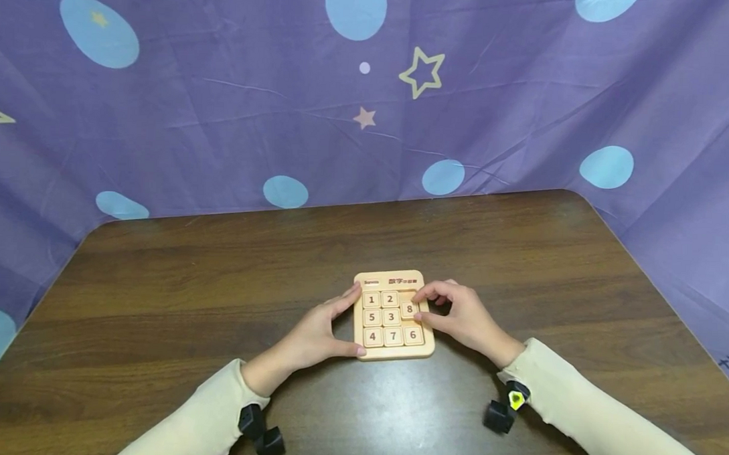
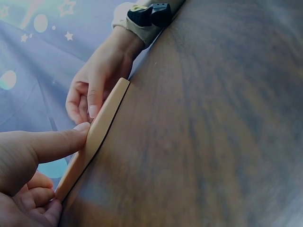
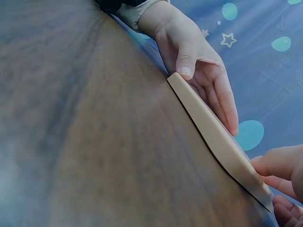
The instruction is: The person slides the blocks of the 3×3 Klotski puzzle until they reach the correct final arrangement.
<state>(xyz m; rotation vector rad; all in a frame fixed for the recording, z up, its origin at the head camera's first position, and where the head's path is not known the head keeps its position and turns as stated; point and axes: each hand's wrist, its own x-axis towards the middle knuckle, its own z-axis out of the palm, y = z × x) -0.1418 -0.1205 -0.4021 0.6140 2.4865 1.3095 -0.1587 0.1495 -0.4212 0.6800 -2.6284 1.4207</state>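
A pale yellow number slide puzzle [image 1: 394,353] lies flat on the table, with square tiles numbered 1 to 8 in its frame. My left hand [image 1: 312,336] holds the frame's left side, fingers near the top corner and thumb at the lower one. With thumb and forefinger my right hand [image 1: 466,318] pinches the 8 tile [image 1: 408,310] in the right column. That tile sits a little higher than the 5 and 3 beside it, with a gap above it. In the left wrist view the left thumb [image 2: 61,143] presses on the puzzle's edge; both wrist views hide the tile faces.
The brown wooden table [image 1: 218,269] extends around the puzzle on all sides. Behind it hangs a purple cloth [image 1: 236,116] with stars and blue spots. Small black devices [image 1: 261,433] are strapped at both wrists, over pale sleeves.
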